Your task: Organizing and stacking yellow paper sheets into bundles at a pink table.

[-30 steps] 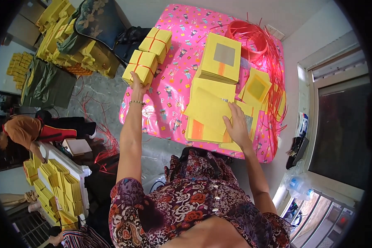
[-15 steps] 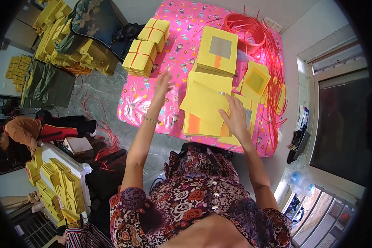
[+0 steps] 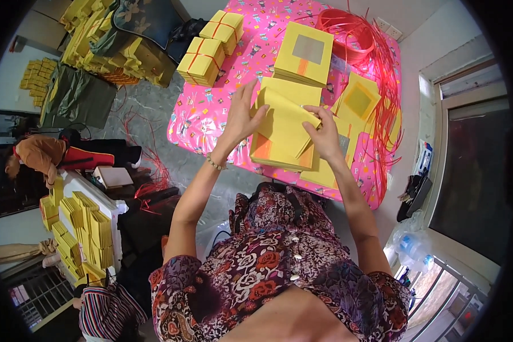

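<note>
Pink patterned cloth covers the table (image 3: 194,122) that fills the upper middle of my view, and nearly everything on it is yellow paper. Largest on it is the stack of yellow sheets (image 3: 282,151) at the near edge, with a second stack (image 3: 305,54) bearing a grey square farther back and a coil of red string (image 3: 347,34) beyond that. Two tied yellow bundles (image 3: 202,57) sit at the table's far left corner. A second ago my left hand (image 3: 240,117) was stretched out to those bundles; now it has come back and lies flat against the left edge of the top sheet (image 3: 285,122), fingers spread and straight. My right hand (image 3: 325,134), which was pressing flat on the stack, now pinches that sheet's right corner and lifts it, so the sheet is raised and bowed above the stack. I judge both hands have turned to that one sheet.
</note>
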Motion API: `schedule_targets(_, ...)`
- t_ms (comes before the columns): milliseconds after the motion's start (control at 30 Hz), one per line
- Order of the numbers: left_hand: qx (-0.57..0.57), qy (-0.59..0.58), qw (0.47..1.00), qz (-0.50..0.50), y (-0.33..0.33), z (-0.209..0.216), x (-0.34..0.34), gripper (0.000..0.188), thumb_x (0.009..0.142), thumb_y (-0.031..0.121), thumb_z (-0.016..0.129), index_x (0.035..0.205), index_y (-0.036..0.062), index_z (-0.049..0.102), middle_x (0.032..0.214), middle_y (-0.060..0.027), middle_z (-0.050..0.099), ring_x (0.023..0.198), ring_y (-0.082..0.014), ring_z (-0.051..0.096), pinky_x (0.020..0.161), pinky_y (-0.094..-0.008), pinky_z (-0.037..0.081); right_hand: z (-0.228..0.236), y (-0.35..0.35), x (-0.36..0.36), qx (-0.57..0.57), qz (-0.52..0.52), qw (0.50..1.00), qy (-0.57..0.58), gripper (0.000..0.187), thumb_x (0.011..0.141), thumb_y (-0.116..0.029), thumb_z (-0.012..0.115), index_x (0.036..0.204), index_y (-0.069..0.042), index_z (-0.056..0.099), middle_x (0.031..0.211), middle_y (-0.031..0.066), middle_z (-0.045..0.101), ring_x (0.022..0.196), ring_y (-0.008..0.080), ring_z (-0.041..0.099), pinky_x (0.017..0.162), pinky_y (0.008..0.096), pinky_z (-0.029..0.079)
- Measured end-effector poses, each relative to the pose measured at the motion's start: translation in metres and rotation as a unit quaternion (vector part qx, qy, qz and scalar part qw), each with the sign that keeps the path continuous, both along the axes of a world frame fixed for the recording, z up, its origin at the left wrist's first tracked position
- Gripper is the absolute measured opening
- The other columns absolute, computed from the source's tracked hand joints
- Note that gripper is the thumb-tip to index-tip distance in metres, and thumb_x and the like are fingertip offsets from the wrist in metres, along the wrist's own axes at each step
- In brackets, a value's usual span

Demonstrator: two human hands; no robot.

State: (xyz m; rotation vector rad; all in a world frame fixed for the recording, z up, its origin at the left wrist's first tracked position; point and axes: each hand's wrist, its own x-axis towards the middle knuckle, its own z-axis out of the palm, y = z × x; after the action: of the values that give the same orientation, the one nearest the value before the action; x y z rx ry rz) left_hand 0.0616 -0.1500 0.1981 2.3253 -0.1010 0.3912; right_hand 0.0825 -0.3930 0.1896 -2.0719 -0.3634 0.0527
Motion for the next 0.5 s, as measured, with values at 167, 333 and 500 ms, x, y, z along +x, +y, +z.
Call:
schedule_targets(167,0.09,-0.087,0.99,-0.064,0.003,0.033,0.0,0.054,0.087,0.017,0.067,0.137,0.0091,0.05,0.133,-0.0167,0.053,0.126,-0.0383,0.046,0.106,-0.0463,0.038,0.028,0.008,0.006,0.215,0.105,0.962,0.13,0.035,0.087,0.001,0.063,0.121,-0.001,0.058,0.112,0.0054,0.063,0.104,0.0126,0.059,0.085,0.0287,0.05)
schedule_targets(333,0.197,-0.053,0.967,-0.156,0.016,0.068,-0.005,0.044,0.084,0.013,0.067,0.127,0.0117,0.06,0.121,-0.0124,0.061,0.119,-0.0348,0.051,0.103,-0.046,0.04,0.044,0.026,0.017,0.195,0.19,0.951,0.149,0.038,0.087,0.001,0.063,0.124,0.001,0.056,0.118,0.0057,0.06,0.112,0.0129,0.056,0.092,0.0278,0.047)
schedule_targets(500,0.035,0.157,0.968,-0.194,0.05,0.078,-0.019,0.033,0.086,0.01,0.064,0.119,0.0076,0.062,0.107,-0.0101,0.066,0.098,-0.028,0.063,0.088,-0.0376,0.048,0.052,0.049,0.008,0.223,0.231,0.927,0.193,0.038,0.089,-0.006,0.066,0.126,-0.002,0.058,0.114,0.006,0.061,0.105,0.0134,0.059,0.088,0.0284,0.051)
